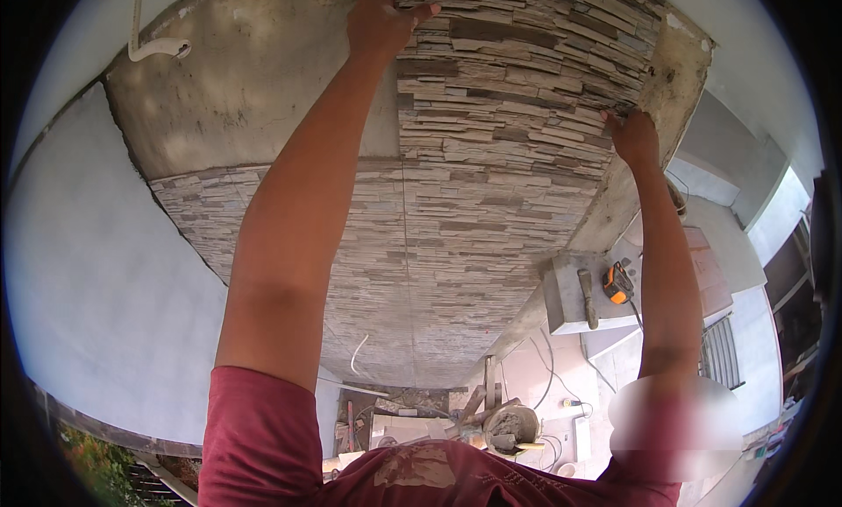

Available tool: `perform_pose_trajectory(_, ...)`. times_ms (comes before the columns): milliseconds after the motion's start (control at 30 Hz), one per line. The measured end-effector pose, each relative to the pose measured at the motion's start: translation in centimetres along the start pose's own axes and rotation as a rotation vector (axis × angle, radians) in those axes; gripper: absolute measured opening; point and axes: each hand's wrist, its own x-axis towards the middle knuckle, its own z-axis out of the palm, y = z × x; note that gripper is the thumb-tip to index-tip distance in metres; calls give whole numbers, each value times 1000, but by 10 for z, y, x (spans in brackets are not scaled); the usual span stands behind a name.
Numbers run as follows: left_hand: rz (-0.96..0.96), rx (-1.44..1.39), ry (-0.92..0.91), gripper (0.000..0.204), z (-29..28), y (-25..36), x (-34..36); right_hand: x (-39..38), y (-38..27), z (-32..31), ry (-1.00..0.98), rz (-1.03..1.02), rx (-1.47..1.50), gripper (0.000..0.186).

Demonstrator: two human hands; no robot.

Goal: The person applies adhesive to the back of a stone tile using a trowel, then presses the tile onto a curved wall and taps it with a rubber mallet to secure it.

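Observation:
Both my arms reach up to a large stone-look wall tile with a grey and beige stacked-slate face. At its upper left edge is my left hand, closed on the edge with the thumb lying across the tile's face. Lower down, my right hand is closed at the right edge, a fingertip touching the face; its other fingers are curled and partly hidden. Below, more tiles of the same pattern cover the wall, with thin joints between them. Bare grey-beige wall lies left of my left hand.
A white pipe sticks out at the upper left. On a ledge at the right are a narrow hand tool and an orange and black tool. Below stand a bucket of grey mix and timber, with cables on the floor.

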Motion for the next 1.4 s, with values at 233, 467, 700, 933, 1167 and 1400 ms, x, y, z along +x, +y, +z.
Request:
perform_pose_trajectory(233,-69,22,4,54,4,12,4,19,19,6,-40,-61,65,54)
perform_pose_trajectory(467,-142,67,-55,63,-4,22,0,0,3,-2,118,18,200,59)
perform_pose_trajectory(700,-49,-40,-45,59,-4,7,1,4,27,29,228,141,686,69)
perform_pose_trajectory(933,-91,-60,-77,59,-13,24,1,4,28,29,171,169,907,71)
perform_pose_trajectory(1167,-108,-21,-73,60,-12,28,2,16,40,38,196,112,1019,64)
perform_pose_trajectory(1400,-12,160,-24,71,-16,24,-1,4,26,18,215,133,623,62)
